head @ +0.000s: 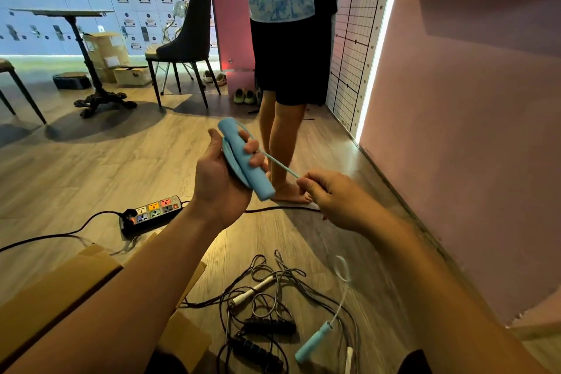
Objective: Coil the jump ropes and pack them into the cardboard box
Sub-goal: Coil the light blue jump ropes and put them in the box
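Your left hand grips a blue jump-rope handle, fingers curled over it, and presses several finished loops of the blue cord against the palm. The cord runs taut from there to your right hand, which pinches it between thumb and fingertips. Below that hand the cord falls away blurred to the second blue handle, low by the floor; you cannot tell whether it touches. Beside it on the floor lies a tangle of dark ropes with two black handles and a white handle. The cardboard box sits open at your lower left, just beside the tangle. A power strip lies beyond it, and a barefoot person stands ahead.
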